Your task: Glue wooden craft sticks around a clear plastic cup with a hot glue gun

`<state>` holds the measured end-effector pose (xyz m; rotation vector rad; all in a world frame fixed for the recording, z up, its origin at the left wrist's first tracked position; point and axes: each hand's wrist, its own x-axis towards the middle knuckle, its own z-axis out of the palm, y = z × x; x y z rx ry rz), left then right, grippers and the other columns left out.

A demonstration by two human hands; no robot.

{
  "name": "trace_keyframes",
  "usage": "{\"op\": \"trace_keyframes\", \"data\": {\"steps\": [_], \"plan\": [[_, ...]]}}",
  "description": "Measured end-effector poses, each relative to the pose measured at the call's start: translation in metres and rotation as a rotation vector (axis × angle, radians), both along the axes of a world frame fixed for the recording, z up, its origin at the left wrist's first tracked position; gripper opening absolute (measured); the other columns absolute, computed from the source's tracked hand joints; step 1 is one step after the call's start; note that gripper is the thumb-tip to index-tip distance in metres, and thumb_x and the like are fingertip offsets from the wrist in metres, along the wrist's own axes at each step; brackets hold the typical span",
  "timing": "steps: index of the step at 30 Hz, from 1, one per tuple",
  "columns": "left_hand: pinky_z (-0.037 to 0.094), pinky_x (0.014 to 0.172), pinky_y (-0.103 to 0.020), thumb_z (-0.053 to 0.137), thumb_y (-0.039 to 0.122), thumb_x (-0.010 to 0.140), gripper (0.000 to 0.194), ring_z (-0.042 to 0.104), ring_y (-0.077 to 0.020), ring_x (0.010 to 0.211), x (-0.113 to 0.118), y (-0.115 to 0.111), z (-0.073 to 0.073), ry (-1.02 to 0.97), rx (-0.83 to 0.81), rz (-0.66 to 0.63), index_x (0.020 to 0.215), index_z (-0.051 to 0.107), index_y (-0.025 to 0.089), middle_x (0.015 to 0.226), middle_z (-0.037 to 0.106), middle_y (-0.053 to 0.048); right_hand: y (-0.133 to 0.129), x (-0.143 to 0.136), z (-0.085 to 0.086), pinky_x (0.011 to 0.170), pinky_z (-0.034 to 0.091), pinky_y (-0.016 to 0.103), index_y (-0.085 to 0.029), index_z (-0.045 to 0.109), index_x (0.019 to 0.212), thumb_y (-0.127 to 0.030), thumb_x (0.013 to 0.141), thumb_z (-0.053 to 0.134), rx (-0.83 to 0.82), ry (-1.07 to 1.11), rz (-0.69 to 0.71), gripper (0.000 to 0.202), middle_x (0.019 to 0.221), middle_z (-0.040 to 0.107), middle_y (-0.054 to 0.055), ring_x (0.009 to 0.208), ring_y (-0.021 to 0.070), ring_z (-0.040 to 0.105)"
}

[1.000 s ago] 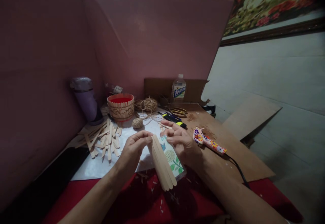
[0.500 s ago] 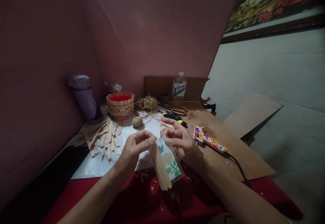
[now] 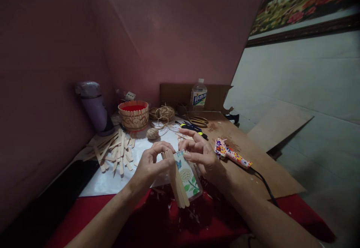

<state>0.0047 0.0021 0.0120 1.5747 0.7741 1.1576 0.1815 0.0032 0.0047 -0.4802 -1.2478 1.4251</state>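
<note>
My left hand (image 3: 154, 162) pinches the upper ends of a few flat wooden sticks (image 3: 178, 186), which slant down toward the red cloth. Beside the sticks on the right is a clear-edged card (image 3: 187, 177) printed with a flower, green leaves and a blue butterfly. My right hand (image 3: 202, 156) grips the card near its top right, thumb and fingers on it, with the index finger stretched out. The sticks overlap the card's left edge.
Loose wooden sticks (image 3: 120, 148) lie on white paper at left, near a stick-walled basket (image 3: 134, 116), twine ball (image 3: 152, 133) and purple bottle (image 3: 95, 109). Rightward are pliers (image 3: 192, 129), scissors (image 3: 198, 121), a plastic bottle (image 3: 198, 96) and a flowered glue gun (image 3: 230, 154) with its cord.
My left thumb and fingers have shifted slightly on the sticks, whose upper ends now show more. The sticks have moved up a little; my right hand stays nearly in place.
</note>
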Motion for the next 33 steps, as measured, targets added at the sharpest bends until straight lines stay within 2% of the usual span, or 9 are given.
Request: {"op": "trace_keyframes", "data": {"steps": [6, 17, 26, 28, 32, 33], "plan": [[0.037, 0.083, -0.033, 0.067, 0.029, 0.072, 0.012, 0.05, -0.0223, 0.094, 0.0, 0.002, -0.002, -0.024, -0.002, -0.006, 0.071, 0.064, 0.018, 0.095, 0.057, -0.005, 0.0, 0.0, 0.0, 0.061, 0.04, 0.024, -0.021, 0.049, 0.12, -0.012, 0.069, 0.069, 0.014, 0.009, 0.007, 0.056, 0.076, 0.059, -0.003, 0.066, 0.0109, 0.052], [0.036, 0.085, -0.033, 0.063, 0.024, 0.073, 0.009, 0.048, -0.0227, 0.097, -0.002, 0.0, -0.003, -0.031, 0.02, -0.023, 0.067, 0.062, 0.018, 0.094, 0.057, -0.005, -0.001, 0.0, 0.001, 0.06, 0.039, 0.024, -0.021, 0.049, 0.121, -0.013, 0.069, 0.07, 0.016, 0.004, 0.011, 0.057, 0.077, 0.059, -0.002, 0.067, 0.0115, 0.052], [0.038, 0.086, -0.032, 0.065, 0.03, 0.075, 0.013, 0.052, -0.0231, 0.098, -0.001, -0.002, -0.001, -0.037, -0.043, -0.056, 0.071, 0.063, 0.018, 0.096, 0.057, -0.004, -0.002, 0.0, 0.005, 0.06, 0.042, 0.024, -0.021, 0.05, 0.118, -0.011, 0.066, 0.069, -0.074, 0.048, 0.011, 0.057, 0.076, 0.06, -0.003, 0.065, 0.011, 0.053], [0.039, 0.085, -0.032, 0.066, 0.033, 0.076, 0.016, 0.053, -0.0232, 0.101, 0.0, -0.001, -0.003, -0.048, -0.071, -0.015, 0.085, 0.063, 0.02, 0.101, 0.058, -0.004, -0.001, 0.0, 0.007, 0.059, 0.042, 0.023, -0.02, 0.051, 0.117, -0.011, 0.064, 0.07, -0.102, 0.066, -0.003, 0.057, 0.075, 0.06, -0.003, 0.063, 0.0108, 0.053], [0.038, 0.094, -0.033, 0.069, 0.04, 0.075, 0.043, 0.047, -0.0242, 0.119, 0.003, 0.003, -0.01, -0.144, -0.127, 0.221, 0.112, 0.054, 0.023, 0.121, 0.055, -0.008, 0.001, 0.0, 0.007, 0.058, 0.043, 0.022, -0.02, 0.054, 0.112, -0.011, 0.062, 0.071, -0.148, 0.133, -0.072, 0.054, 0.075, 0.059, -0.003, 0.062, 0.01, 0.053], [0.038, 0.096, -0.034, 0.07, 0.041, 0.074, 0.048, 0.047, -0.0251, 0.121, 0.004, 0.004, -0.011, -0.168, -0.166, 0.233, 0.115, 0.053, 0.022, 0.123, 0.055, -0.009, 0.002, 0.0, 0.007, 0.059, 0.044, 0.022, -0.02, 0.054, 0.111, -0.011, 0.062, 0.071, -0.156, 0.15, -0.094, 0.053, 0.076, 0.059, -0.003, 0.064, 0.0103, 0.054]]}}
